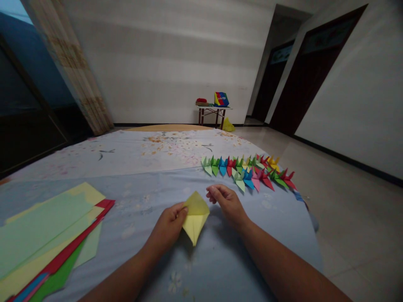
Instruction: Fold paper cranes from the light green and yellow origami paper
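My left hand point(172, 222) pinches the left edge of a yellow sheet of origami paper point(195, 220) between thumb and fingers. The paper is folded into a kite-like diamond, its narrow point toward me, with a crease across the middle and another down the lower half. Just right of the paper, apart from it, my right hand point(227, 203) is raised over the cloth with fingers curled and the thumb against the index finger. Nothing shows between those fingertips. Beyond my right hand stand several folded paper cranes point(248, 180) in green, blue, red, pink and yellow, in two rows.
Loose coloured paper sheets point(47, 228) lie stacked at the left. A flowered cloth point(126, 155) and a pale blue cloth point(132, 193) cover the round table. By the far wall stands a small table point(214, 108) with a colourful box point(221, 99) on it.
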Demonstrator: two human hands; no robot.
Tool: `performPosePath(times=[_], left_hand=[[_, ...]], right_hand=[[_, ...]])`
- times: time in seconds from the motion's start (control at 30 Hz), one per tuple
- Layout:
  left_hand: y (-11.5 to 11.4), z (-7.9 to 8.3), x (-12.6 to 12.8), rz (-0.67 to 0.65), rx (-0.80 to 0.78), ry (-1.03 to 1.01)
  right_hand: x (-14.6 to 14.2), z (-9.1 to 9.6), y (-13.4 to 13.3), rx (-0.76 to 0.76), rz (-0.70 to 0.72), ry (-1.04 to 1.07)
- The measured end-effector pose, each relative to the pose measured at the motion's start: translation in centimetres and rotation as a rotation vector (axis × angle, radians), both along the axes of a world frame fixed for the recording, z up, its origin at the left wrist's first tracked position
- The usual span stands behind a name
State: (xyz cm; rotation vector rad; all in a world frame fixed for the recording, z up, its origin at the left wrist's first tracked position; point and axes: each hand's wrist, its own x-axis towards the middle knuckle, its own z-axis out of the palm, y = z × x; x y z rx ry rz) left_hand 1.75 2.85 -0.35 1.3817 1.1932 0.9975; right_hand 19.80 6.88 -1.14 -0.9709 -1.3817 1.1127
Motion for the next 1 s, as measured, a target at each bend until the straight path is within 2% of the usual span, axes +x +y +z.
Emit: performPosePath(times=[0.1, 0.2, 0.37, 0.6, 0.8, 1.0], left_hand=[[0.2, 0.2, -0.3, 0.100, -0.004, -0.018], [0.3, 0.3, -0.5, 0.145, 0.010, -0.014], [0.4, 0.0, -0.6, 0.164, 0.030, 0.014], [0.4, 0.1, -0.4, 0.166, -0.017, 0.020], [0.4, 0.5, -0.5, 0.218, -0.061, -0.070], [0.2, 1.0, -0.3, 0.232, -0.113, -0.174]], right_hand=[[-0.2, -0.1, -0.3, -0.046, 0.080, -0.059], [-0.5, -0.2, -0.6, -0.081, 0.137, -0.111], [-1.0, -0.4, -1.0, -0.118, 0.157, -0.152], [-1.3, -0.7, -1.0, -0.075, 0.128, -0.170], [-0.9, 0.0, -1.2, -0.010, 0.209, -0.199], [-0.8, -0.5, -0.7, -0.069, 0.239, -0.122]])
